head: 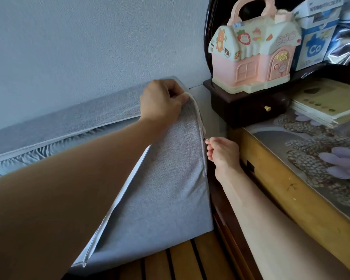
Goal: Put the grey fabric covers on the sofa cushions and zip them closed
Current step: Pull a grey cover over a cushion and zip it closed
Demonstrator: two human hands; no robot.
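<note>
Head view, looking down along both forearms: a cushion [166, 178] in its grey cover [160, 207] stands tilted on the slatted wooden sofa seat [190, 261], its top corner leaning toward 12 o'clock against the wall [79, 37]. The left hand [162, 100] pinches the cover's white piped edge at that top corner, fingers curled around the fabric, seemingly to hold the seam taut and steady. The right hand [220, 154], at about 3 o'clock from the cushion's middle, nips the small metal zip pull [207, 140] between thumb and fingertip on the cushion's right edge; I judge the zip is partway along, with the run toward the top corner not yet closed. A second covered cushion [73, 122] lies behind, at 10 o'clock, along the wall. At 2 o'clock a pink toy house [255, 55] sits on a dark little drawer box [249, 106] on the table [291, 178].

The zip teeth themselves are too fine to make out, the left forearm hides much of the cushion's left side, and the cushion's lower left corner runs behind that arm.
</note>
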